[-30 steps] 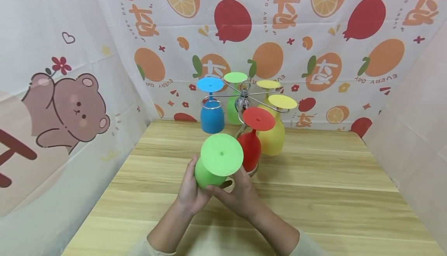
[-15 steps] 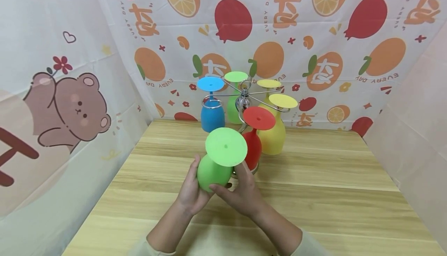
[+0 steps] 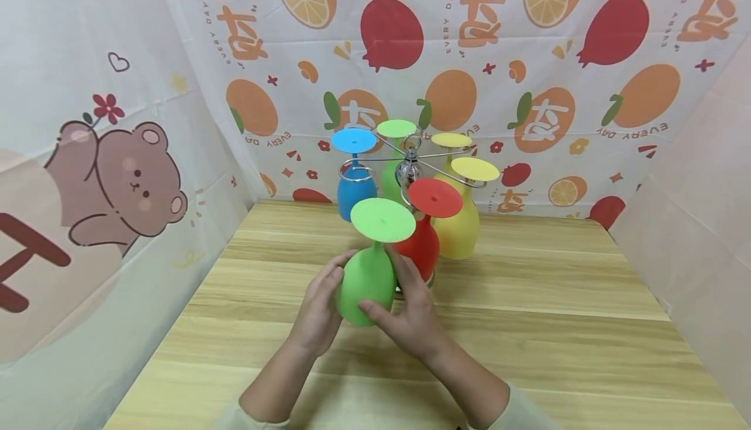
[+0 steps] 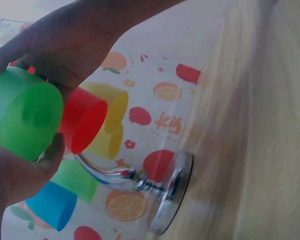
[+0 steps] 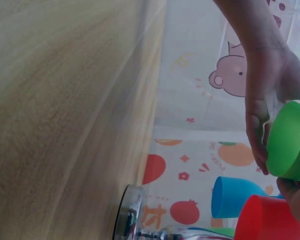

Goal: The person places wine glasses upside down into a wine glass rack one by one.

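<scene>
A green plastic goblet (image 3: 366,286) is upside down in front of the rack, its round foot on top and tilted slightly. My left hand (image 3: 319,309) holds its bowl from the left, fingers against the side. From the right, my right hand (image 3: 413,319) grips the same bowl, thumb across the front. Its open mouth (image 4: 32,120) faces down over the table, shown in the left wrist view. Directly behind is a red goblet (image 3: 426,247) on the metal goblet rack (image 3: 411,156); the green foot overlaps the rack's lower front in the head view.
A blue goblet (image 3: 356,195), another green goblet (image 3: 392,176) and two yellow goblets (image 3: 460,228) also hang upside down from the rack. Its round chrome base (image 4: 175,192) stands on the wooden table (image 3: 557,306). A fruit-print cloth (image 3: 499,45) hangs behind.
The held goblet has tipped more upright, its foot moving up and slightly right toward the rack. My left hand has shifted its fingers up along the bowl. The rack's goblets stay put.
</scene>
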Demonstrator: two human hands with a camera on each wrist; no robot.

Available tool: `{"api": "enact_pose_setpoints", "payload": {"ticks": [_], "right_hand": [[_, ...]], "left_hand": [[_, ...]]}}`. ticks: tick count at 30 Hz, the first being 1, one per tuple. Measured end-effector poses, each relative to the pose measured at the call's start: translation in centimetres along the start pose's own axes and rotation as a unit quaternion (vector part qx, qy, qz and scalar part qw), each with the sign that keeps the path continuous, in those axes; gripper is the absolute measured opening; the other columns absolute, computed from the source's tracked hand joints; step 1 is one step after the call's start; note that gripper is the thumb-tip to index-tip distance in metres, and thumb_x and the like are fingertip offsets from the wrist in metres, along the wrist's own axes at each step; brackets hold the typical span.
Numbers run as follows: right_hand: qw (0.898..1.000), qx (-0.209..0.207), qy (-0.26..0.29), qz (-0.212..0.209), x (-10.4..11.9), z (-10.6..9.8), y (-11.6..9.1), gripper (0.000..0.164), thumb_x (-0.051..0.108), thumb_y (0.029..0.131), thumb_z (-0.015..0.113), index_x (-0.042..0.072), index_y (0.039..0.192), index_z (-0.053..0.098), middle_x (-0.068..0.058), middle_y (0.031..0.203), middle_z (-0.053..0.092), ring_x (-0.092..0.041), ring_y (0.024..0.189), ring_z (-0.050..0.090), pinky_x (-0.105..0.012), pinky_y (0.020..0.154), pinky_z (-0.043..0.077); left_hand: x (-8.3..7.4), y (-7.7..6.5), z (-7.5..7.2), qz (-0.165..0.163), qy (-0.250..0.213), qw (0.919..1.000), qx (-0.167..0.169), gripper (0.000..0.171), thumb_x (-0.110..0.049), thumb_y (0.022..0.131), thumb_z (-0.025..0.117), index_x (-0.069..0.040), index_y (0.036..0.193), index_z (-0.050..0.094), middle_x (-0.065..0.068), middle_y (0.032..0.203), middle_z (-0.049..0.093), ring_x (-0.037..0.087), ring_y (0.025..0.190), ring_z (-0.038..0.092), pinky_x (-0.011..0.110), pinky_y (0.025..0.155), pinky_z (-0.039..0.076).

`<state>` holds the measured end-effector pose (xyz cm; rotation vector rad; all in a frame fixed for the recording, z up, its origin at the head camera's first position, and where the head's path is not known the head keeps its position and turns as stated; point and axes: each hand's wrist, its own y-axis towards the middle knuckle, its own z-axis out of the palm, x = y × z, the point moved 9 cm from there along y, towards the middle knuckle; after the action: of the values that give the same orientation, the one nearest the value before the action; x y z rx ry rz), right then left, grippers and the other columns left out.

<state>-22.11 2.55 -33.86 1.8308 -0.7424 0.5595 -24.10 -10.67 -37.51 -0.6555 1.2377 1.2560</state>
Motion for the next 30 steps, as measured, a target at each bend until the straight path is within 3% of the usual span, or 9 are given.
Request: {"api": "enact_pose_setpoints", "payload": {"ticks": [5,10,14,22,30], "right_hand": [[1.0,0.001,0.003,0.007,-0.1,0.0,0.0,0.089,0.021,0.083,0.079,0.021,0.155,0.027,-0.006,0.139,0.048,-0.021,0.113,0.058,-0.029,0.081,0.059],[1.0,-0.004,0.003,0.025,-0.1,-0.1,0.3,0.084,0.026,0.082,0.081,0.024,0.15,0.033,-0.002,0.138,0.049,-0.018,0.11,0.06,-0.028,0.081,0.059],[0.999,-0.005,-0.004,0.031,-0.1,-0.1,0.3,0.083,0.029,0.081,0.082,0.023,0.149,0.035,-0.001,0.138,0.05,-0.018,0.111,0.059,-0.028,0.082,0.058],[0.999,-0.005,-0.035,0.031,0.1,-0.1,-0.1,0.082,0.032,0.082,0.081,0.028,0.15,0.037,-0.001,0.134,0.052,-0.017,0.116,0.055,-0.026,0.081,0.058],[0.999,0.001,-0.046,-0.005,0.5,0.4,-0.3,0.087,0.035,0.081,0.081,0.02,0.152,0.034,-0.003,0.137,0.052,-0.018,0.114,0.058,-0.028,0.082,0.058]], "left_hand": [[-1.3,-0.2,-0.2,0.037,0.094,0.9947,-0.02,0.041,-0.018,0.102,0.043,-0.007,0.142,0.044,0.007,0.139,0.049,0.018,0.122,0.054,0.03,0.095,0.052],[-2.6,-0.6,-0.4,0.075,0.205,0.9752,-0.039,0.045,-0.012,0.097,0.054,-0.008,0.142,0.047,0.007,0.138,0.055,0.016,0.126,0.054,0.028,0.096,0.051],[-3.2,-1.0,-0.3,0.078,0.255,0.9621,-0.055,0.048,-0.011,0.093,0.062,-0.012,0.14,0.05,0.003,0.134,0.059,0.02,0.123,0.056,0.031,0.094,0.051],[-3.6,-1.3,-0.1,0.052,0.306,0.9484,-0.067,0.056,-0.02,0.089,0.071,-0.028,0.14,0.049,-0.004,0.133,0.058,0.02,0.119,0.055,0.036,0.089,0.052],[-3.8,-1.2,-0.4,0.045,0.299,0.9501,-0.075,0.053,-0.022,0.092,0.068,-0.022,0.141,0.05,0.0,0.131,0.06,0.021,0.118,0.057,0.034,0.087,0.054]]}}
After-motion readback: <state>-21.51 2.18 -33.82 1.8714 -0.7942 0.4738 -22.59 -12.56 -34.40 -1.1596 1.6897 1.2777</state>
